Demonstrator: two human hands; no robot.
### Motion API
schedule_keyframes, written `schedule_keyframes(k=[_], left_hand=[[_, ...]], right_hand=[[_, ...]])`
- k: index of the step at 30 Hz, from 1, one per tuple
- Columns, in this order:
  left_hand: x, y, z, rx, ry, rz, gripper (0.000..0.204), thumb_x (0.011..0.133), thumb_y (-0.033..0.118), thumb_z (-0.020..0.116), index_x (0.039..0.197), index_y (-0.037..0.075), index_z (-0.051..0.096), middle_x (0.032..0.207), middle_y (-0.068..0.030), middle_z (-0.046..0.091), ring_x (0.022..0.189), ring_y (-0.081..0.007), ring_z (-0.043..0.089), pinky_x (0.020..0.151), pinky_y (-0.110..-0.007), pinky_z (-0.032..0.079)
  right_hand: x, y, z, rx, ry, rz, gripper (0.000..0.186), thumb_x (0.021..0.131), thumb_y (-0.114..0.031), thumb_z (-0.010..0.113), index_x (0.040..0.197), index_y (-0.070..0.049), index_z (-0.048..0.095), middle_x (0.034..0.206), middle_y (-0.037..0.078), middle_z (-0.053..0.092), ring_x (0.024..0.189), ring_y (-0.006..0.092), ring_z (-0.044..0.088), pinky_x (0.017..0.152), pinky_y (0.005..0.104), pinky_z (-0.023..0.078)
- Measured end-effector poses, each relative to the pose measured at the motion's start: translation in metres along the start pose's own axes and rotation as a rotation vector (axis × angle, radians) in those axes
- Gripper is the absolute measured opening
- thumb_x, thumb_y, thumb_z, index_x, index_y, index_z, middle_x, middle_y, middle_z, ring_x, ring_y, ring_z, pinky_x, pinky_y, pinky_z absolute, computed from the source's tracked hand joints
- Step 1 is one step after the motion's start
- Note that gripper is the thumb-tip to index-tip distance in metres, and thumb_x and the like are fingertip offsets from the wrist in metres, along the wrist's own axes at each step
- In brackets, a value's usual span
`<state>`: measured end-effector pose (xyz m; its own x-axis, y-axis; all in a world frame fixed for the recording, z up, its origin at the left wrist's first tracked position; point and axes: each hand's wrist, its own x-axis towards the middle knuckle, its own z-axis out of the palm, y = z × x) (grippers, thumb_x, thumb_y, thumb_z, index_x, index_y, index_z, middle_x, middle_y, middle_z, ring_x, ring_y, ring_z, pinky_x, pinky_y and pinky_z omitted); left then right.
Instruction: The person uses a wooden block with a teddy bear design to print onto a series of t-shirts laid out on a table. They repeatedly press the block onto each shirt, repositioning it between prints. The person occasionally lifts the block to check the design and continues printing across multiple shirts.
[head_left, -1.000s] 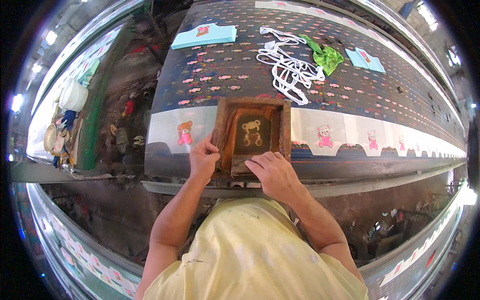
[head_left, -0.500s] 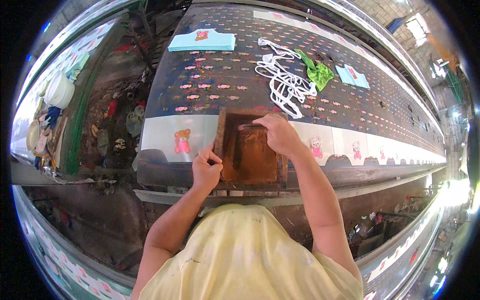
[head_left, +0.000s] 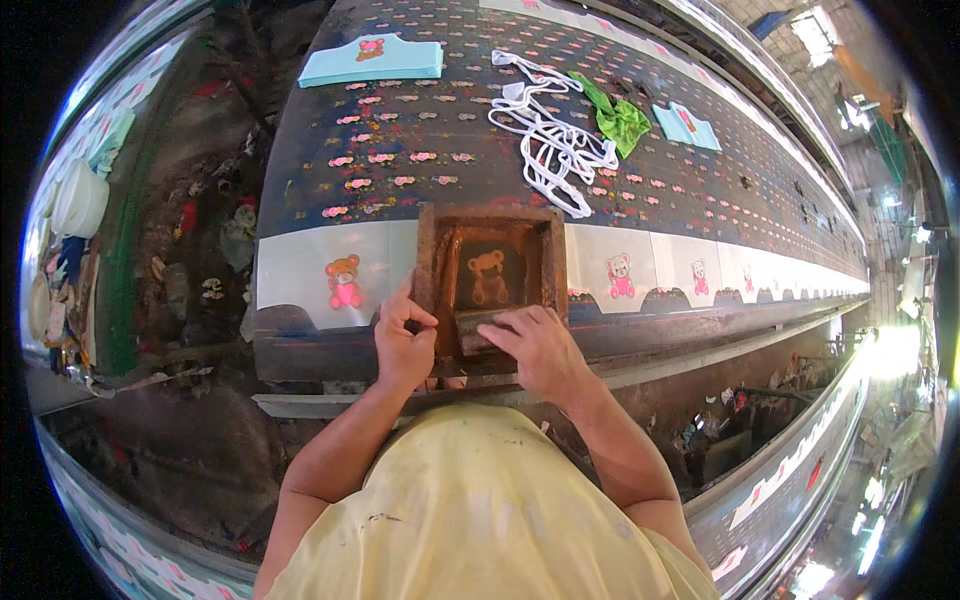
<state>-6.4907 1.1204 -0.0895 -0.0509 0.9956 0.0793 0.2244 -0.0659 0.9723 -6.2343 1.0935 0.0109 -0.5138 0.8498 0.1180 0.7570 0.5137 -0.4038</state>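
A wooden screen-printing frame [head_left: 427, 250], stained brown, lies at the near edge of the long dark table. Through its mesh shows a bear outline [head_left: 489, 278] amid brown-orange ink. My right hand [head_left: 545, 355] is closed on a squeegee [head_left: 478, 332], which stands across the near part of the mesh. On the frame's left side, my left hand [head_left: 403, 345] is closed with its fingers against the wood. Left of the frame lies a white fabric piece with a brown and pink bear [head_left: 342, 281]. To the right, another white piece bears a bear [head_left: 620, 276] without brown.
Farther back on the table [head_left: 400, 150] are a light-blue fabric stack [head_left: 370, 64], a tangled white cord [head_left: 550, 140], a green cloth [head_left: 622, 125] and a smaller blue stack [head_left: 687, 127]. A white bucket [head_left: 82, 200] stands on the left table, beyond a littered aisle.
My right hand has drawn the squeegee from the far end of the frame to its near end, uncovering the bear outline. My left hand stays at the frame's left side. The view has shifted slightly.
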Motion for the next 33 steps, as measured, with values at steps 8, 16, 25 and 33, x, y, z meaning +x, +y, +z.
schedule_keyframes(k=[8, 16, 25, 33], left_hand=[[0.001, -0.005, -0.001, 0.050, 0.018, 0.078, 0.021, 0.078, -0.015, 0.074, 0.083, 0.005, 0.068, 0.170, -0.0260, 0.063, 0.145, -0.0376, 0.067, 0.121, -0.044, 0.050], [-0.008, 0.014, 0.016, 0.076, 0.097, 0.266, 0.027, 0.076, -0.020, 0.074, 0.083, 0.005, 0.066, 0.165, -0.0275, 0.067, 0.144, -0.0415, 0.068, 0.119, -0.048, 0.054], [-0.023, 0.061, 0.138, 0.072, 0.039, 0.321, 0.028, 0.080, -0.020, 0.073, 0.084, 0.006, 0.064, 0.168, -0.0281, 0.065, 0.150, -0.0413, 0.066, 0.126, -0.050, 0.047], [-0.032, 0.095, 0.191, -0.009, 0.051, 0.298, 0.027, 0.082, -0.020, 0.073, 0.086, 0.005, 0.065, 0.171, -0.0290, 0.061, 0.156, -0.0410, 0.060, 0.131, -0.047, 0.041]], right_hand=[[-0.023, -0.005, 0.000, 0.191, 0.108, 0.150, 0.045, 0.088, 0.000, 0.079, 0.132, -0.010, 0.082, 0.142, 0.013, 0.075, 0.134, 0.0382, 0.067, 0.116, 0.0514, 0.055], [-0.069, 0.033, 0.005, 0.464, 0.449, 0.433, 0.045, 0.081, 0.003, 0.097, 0.120, -0.015, 0.086, 0.161, 0.016, 0.067, 0.156, 0.0471, 0.055, 0.128, 0.0559, 0.049], [-0.154, 0.127, -0.044, 0.444, 0.538, 0.372, 0.047, 0.077, 0.009, 0.097, 0.116, -0.013, 0.086, 0.157, 0.015, 0.071, 0.158, 0.0442, 0.055, 0.129, 0.0535, 0.048], [-0.188, 0.173, -0.070, 0.500, 0.557, 0.296, 0.049, 0.072, 0.011, 0.097, 0.112, -0.015, 0.086, 0.153, 0.011, 0.074, 0.157, 0.0456, 0.055, 0.125, 0.0552, 0.051]])
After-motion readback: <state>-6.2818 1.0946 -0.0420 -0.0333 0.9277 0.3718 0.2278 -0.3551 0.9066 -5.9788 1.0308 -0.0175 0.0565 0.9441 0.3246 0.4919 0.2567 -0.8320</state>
